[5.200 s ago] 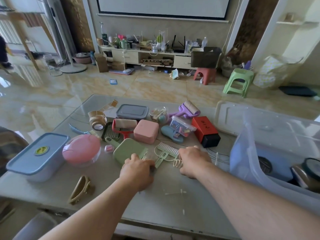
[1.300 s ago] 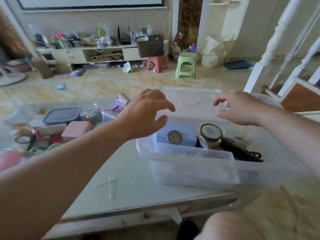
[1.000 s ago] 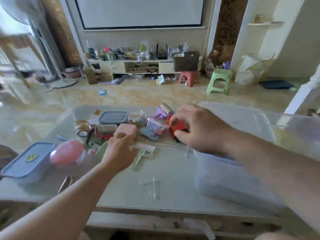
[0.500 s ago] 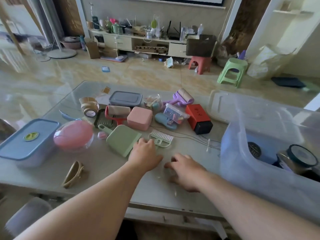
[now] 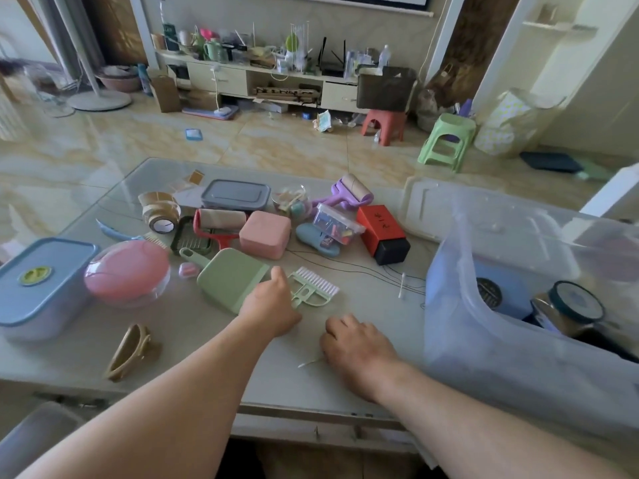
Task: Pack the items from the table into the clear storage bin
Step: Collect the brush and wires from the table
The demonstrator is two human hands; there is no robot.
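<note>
Compared with half a second earlier, the left hand has been shifted slightly toward the far edge of the counter, up against the green dustpan and the small green brush; the right hand has stayed near the front edge, and the items on the counter are unmoved.

The clear storage bin is seen at the right end of the counter, tilted toward the viewer, with a blue box and a dark-lidded jar already lying inside it. The counter's middle and left are covered by the unpacked items: a blue lidded container at the left edge, a pink dome beside it, a pink box, a red and black box and a tan hair clip near the front edge.

The left hand is laid knuckles-up, its fingers curled under at the dustpan's edge, touching the brush; whether anything is gripped cannot be told. The right hand is laid palm-down, fingers curled onto the counter beside a cotton swab; a pinch cannot be confirmed. Both forearms are stretched forward from the front edge.
</note>
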